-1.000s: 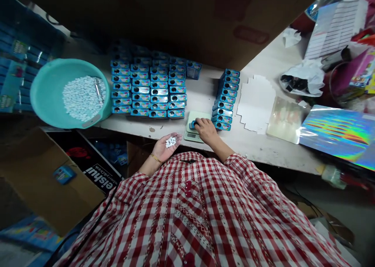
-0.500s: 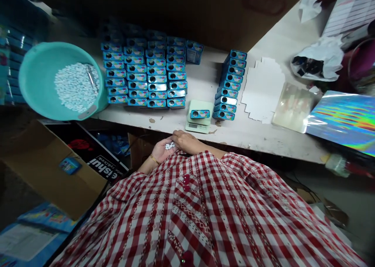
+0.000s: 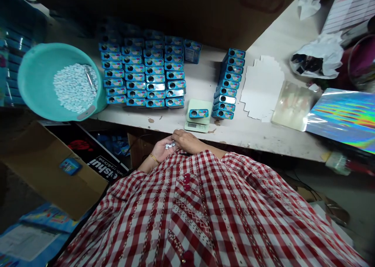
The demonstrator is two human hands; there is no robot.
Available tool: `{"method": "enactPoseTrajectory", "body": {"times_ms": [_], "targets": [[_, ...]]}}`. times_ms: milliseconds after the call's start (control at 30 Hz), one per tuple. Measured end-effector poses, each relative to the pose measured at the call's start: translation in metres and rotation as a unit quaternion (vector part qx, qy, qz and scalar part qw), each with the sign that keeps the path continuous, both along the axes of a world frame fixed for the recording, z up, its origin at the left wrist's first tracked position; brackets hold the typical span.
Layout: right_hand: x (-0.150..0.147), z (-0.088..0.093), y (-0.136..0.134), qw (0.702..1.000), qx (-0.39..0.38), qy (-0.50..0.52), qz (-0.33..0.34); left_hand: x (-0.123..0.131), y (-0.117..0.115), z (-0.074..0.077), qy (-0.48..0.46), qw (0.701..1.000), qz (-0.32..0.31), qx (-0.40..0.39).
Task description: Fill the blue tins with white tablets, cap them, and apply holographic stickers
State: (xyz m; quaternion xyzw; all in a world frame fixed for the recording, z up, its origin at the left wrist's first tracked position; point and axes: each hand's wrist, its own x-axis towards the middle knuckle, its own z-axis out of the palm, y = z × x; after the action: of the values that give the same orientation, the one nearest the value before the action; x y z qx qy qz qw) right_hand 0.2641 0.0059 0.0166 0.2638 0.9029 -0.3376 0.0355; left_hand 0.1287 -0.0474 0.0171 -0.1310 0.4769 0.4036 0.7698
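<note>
Hands [image 3: 187,142] together at white pellets [image 3: 169,146]; teal basin [image 3: 33,85] holds more.

- Small blue rectangular tins [image 3: 145,77]: printed metal by their look, glossy, several glinting.
- Wide round turquoise tub [image 3: 33,83]: smooth plastic, soft sheen.
- Small oblong whitish pellets [image 3: 70,87]: matt, chalky-looking.
- Narrow silver tool [image 3: 89,78]: shiny, metal-looking.
- Flat pale-green scale [image 3: 200,104]: smooth plastic, little shine.
- Long white tabletop [image 3: 252,138]: mostly smooth, scuffed, with brown worn patches.
- Flat white step-edged sheets [image 3: 262,89]: matt paper or card.
- Clear rectangular film [image 3: 290,106]: transparent, glossy plastic.
- Silver rainbow-streaked sheet [image 3: 342,118]: mirror-bright.
- Open brown carton [image 3: 58,187]: matt cardboard.
- Slim gold-coloured bangle [image 3: 154,158]: shiny, metal-looking.
- Red-and-white checked shirt [image 3: 228,220]: matt woven cloth, patterned strips.
</note>
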Motion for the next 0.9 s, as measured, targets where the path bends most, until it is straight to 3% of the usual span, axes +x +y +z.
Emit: {"method": "enactPoseTrajectory", "body": {"times_ms": [200,333,400,500,567,667,767,900], "targets": [[0.001,-0.004,0.001,1.0,-0.005,0.017,-0.002,0.002,0.001,-0.003,0.002,1.0,-0.02,0.013],[0.013,-0.002,0.005,0.995,-0.004,0.103,-0.012,0.001,0.002,-0.008,0.0,1.0,-0.004,0.021],[0.029,-0.001,0.013,0.986,0.018,0.153,-0.06,0.0,0.003,-0.011,-0.003,1.0,0.006,0.02],[0.057,0.001,0.031,0.957,0.086,0.187,-0.204,-0.002,0.008,-0.012,-0.006,1.0,0.005,0.01],[0.069,0.002,0.039,0.945,0.1,0.189,-0.246,0.0,0.012,-0.011,-0.013,1.0,0.004,0.017],[0.063,0.004,0.035,0.972,0.068,0.154,-0.167,0.008,0.02,-0.012,-0.03,0.998,0.001,0.056],[0.043,0.006,0.019,0.994,0.063,0.051,-0.08,0.016,0.025,-0.014,-0.026,0.997,-0.008,0.077],[0.031,0.008,0.013,0.996,0.068,-0.018,-0.046,0.02,0.03,-0.012,-0.033,0.997,-0.025,0.07]]}}
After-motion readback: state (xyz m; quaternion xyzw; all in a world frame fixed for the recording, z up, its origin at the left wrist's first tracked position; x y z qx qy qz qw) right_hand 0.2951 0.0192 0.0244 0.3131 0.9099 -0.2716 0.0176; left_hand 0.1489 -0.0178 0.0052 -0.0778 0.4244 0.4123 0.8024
